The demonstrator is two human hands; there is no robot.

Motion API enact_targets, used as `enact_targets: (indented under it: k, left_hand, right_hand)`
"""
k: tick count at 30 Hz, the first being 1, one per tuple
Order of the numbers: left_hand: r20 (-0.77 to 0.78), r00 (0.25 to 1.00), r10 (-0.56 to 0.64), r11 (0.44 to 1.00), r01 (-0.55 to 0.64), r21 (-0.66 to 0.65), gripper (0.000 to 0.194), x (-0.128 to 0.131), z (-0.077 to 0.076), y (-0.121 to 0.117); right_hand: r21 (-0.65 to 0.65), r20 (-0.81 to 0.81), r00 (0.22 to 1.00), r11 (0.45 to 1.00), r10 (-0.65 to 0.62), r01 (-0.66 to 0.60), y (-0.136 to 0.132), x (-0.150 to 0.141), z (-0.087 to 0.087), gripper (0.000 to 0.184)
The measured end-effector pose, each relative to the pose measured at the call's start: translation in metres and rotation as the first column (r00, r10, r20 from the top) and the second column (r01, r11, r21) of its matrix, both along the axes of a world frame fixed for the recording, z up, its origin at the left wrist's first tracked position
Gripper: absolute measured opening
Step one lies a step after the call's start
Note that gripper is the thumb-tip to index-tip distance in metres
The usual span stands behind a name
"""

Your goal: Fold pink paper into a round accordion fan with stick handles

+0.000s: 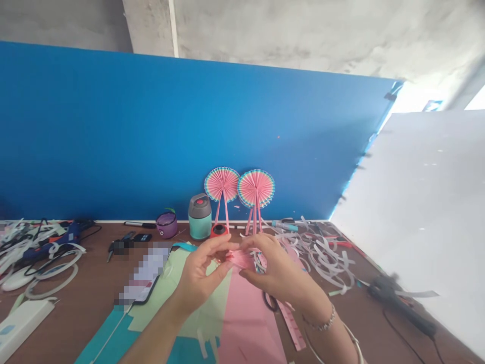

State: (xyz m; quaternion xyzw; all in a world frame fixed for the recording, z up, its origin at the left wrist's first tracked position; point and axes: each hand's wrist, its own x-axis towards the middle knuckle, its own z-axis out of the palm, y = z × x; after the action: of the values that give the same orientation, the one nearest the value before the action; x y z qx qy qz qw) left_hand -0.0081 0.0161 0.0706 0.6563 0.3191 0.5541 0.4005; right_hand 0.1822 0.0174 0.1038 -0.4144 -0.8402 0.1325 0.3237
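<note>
Between my two hands is a piece of pleated pink paper (241, 259), its folds running lengthwise. My left hand (202, 268) pinches its left end between thumb and fingers. Around its right side curl the thumb and fingers of my right hand (271, 268), which partly hide the paper. Beneath the hands lie a pink paper sheet (250, 318), a pale green sheet (182, 303) and a teal sheet (102, 333). Just beyond them, two round pleated pink fans with striped rims, a left fan (222, 184) and a right fan (256, 188), lean upright against the blue partition (151, 131).
A teal flask (199, 225) and a purple pot (166, 225) stand at the back. A phone (146, 283) lies left of the sheets. Curled white strips (329, 258) heap up at right, near a black glue gun (397, 298). A white power strip (25, 328) sits front left.
</note>
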Motion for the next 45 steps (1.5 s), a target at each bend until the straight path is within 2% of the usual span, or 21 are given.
enact_targets:
  k: [4,8,10,14,17,20,22,28,33,37,42,45]
  left_hand:
    - [0.060,0.998,0.028,0.993,-0.021,-0.119,0.046,0.006,-0.002,0.004]
    - [0.077,0.995,0.067,0.976,-0.049,-0.213,0.030,0.011,-0.005,0.007]
    - [0.077,0.993,0.089,0.975,-0.071,-0.211,0.031,0.011,-0.006,0.007]
    - [-0.020,0.991,0.133,0.988,-0.134,-0.077,0.041,0.007,-0.004,0.006]
    - [-0.181,0.959,0.218,0.974,-0.203,0.099,0.028,0.003,0.001,0.006]
    - [-0.263,0.919,0.295,0.945,-0.240,0.222,0.019,-0.001,0.003,0.008]
    - [-0.278,0.907,0.317,0.929,-0.239,0.282,0.018,-0.004,0.002,0.009]
    - [-0.315,0.904,0.291,0.888,-0.133,0.440,0.012,-0.005,0.000,0.008]
    - [-0.297,0.899,0.324,0.867,-0.156,0.473,0.011,-0.007,0.000,0.008]
    - [-0.270,0.892,0.363,0.870,-0.220,0.442,0.012,-0.014,-0.001,0.013]
    - [-0.274,0.895,0.352,0.898,-0.240,0.369,0.013,-0.017,0.001,0.015]
    - [-0.298,0.897,0.327,0.914,-0.221,0.339,0.014,-0.017,0.002,0.015]
  right_hand:
    - [0.175,-0.005,0.997,0.982,-0.072,0.071,0.004,-0.007,-0.002,0.026]
    - [0.294,-0.014,0.996,0.952,-0.089,0.089,0.006,-0.012,-0.002,0.022]
    - [0.317,-0.012,0.997,0.945,-0.078,0.078,0.006,-0.013,-0.002,0.021]
    - [0.324,-0.001,0.996,0.943,-0.085,0.081,0.005,-0.012,-0.003,0.020]
    - [0.315,0.026,0.996,0.946,-0.090,0.078,0.004,-0.012,-0.004,0.024]
    - [0.309,0.058,0.994,0.949,-0.087,0.065,0.003,-0.013,-0.003,0.035]
    - [0.311,0.074,0.994,0.949,-0.081,0.054,0.003,-0.014,-0.003,0.036]
    - [0.390,0.041,0.998,0.921,-0.044,0.024,0.005,-0.015,-0.003,0.016]
    - [0.346,0.049,0.998,0.938,-0.042,0.022,0.003,-0.014,-0.001,0.021]
    - [0.286,0.083,0.991,0.955,-0.104,0.076,0.011,-0.004,-0.005,0.040]
    - [0.303,0.096,0.992,0.952,-0.078,0.046,0.019,0.006,-0.011,0.025]
    - [0.286,0.099,0.992,0.957,-0.079,0.047,0.016,0.004,-0.007,0.036]
